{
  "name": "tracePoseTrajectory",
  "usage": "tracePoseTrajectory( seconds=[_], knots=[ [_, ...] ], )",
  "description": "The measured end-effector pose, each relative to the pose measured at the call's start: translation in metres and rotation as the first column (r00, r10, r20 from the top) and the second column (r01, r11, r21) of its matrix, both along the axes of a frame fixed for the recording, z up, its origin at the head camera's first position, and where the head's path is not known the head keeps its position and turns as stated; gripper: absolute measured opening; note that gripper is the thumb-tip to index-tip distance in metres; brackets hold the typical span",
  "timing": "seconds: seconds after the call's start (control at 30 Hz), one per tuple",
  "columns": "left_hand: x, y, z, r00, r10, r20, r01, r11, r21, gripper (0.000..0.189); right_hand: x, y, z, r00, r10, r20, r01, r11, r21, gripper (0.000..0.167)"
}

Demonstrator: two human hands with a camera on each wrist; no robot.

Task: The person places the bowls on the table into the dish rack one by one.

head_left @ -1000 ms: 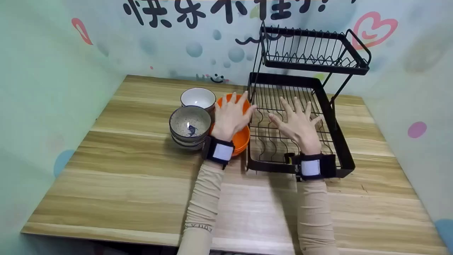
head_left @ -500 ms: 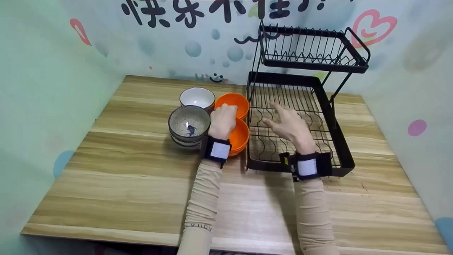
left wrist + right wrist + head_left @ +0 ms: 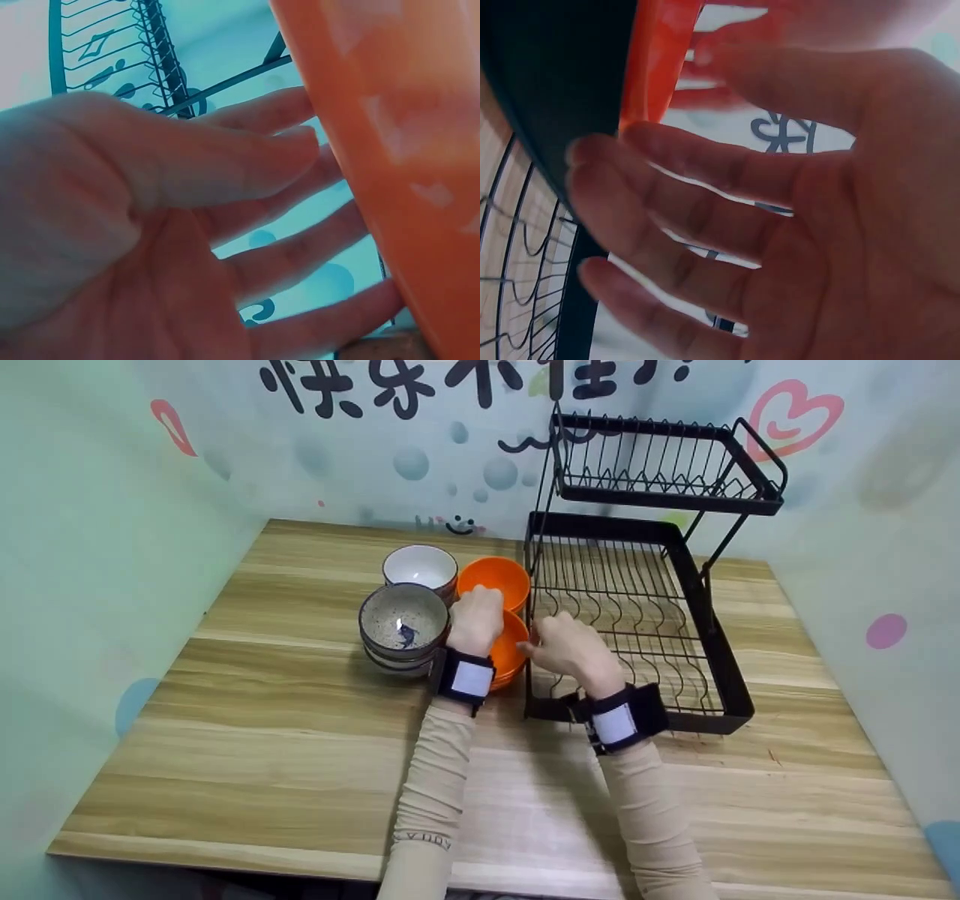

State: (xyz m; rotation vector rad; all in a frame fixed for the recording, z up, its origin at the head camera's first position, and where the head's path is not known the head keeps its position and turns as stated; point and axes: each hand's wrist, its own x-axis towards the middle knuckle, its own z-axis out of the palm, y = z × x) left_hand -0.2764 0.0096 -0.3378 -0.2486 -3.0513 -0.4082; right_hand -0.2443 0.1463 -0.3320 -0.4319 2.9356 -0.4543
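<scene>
The bench [image 3: 262, 780] spanned the lower frame. At centre stood the front orange bowls [image 3: 507, 652], the left hand [image 3: 478, 619] at their left, loosely extended fingers against an orange side, unclasped. Right of them, the right hand [image 3: 571, 646] was half-open, gripping nothing, by the black rack [image 3: 739, 701]. Speckled bowls [image 3: 394, 622] sat left; rear orange bowls [image 3: 495, 576] and white bowls [image 3: 418, 566] stood farther back.

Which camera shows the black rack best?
The head view: both tiers of the black rack fit in, though the right hand hides some. Left wrist: only a piece up top. Right wrist: only a piece along the left.
</scene>
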Motion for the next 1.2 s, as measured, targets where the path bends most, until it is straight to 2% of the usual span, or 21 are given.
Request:
tracePoseTrajectory(
  seconds=[0.23,0.43,0.57,0.77,1.0,1.2],
  knots=[
    [0.003,0.0,0.003,0.999,-0.001,0.036,0.001,1.0,0.015,0.024,0.0,-0.009,0.002,0.999,0.001,0.035,-0.004,0.995,0.097,0.022],
    [0.003,-0.001,0.007,0.999,-0.019,0.048,0.017,0.999,0.032,0.025,-0.011,-0.015,0.006,1.0,0.008,0.019,-0.012,0.977,0.212,0.016],
    [0.003,-0.002,0.008,0.998,-0.026,0.065,0.023,0.999,0.044,0.025,-0.018,-0.017,0.007,0.998,-0.01,0.057,-0.005,0.965,0.261,0.019],
    [0.004,-0.003,0.008,0.996,-0.021,0.082,0.018,0.999,0.045,0.024,-0.022,-0.023,0.006,0.996,0.006,0.092,-0.029,0.967,0.252,0.022],
    [0.004,-0.002,0.008,0.995,-0.087,0.043,0.084,0.995,0.062,0.025,-0.025,-0.025,0.005,0.992,-0.02,0.122,-0.009,0.971,0.237,0.018],
    [0.006,-0.005,0.01,0.996,-0.087,0.021,0.086,0.994,0.065,0.026,-0.024,-0.019,0.005,0.998,-0.004,0.064,-0.006,0.989,0.149,0.019]
  ],
)
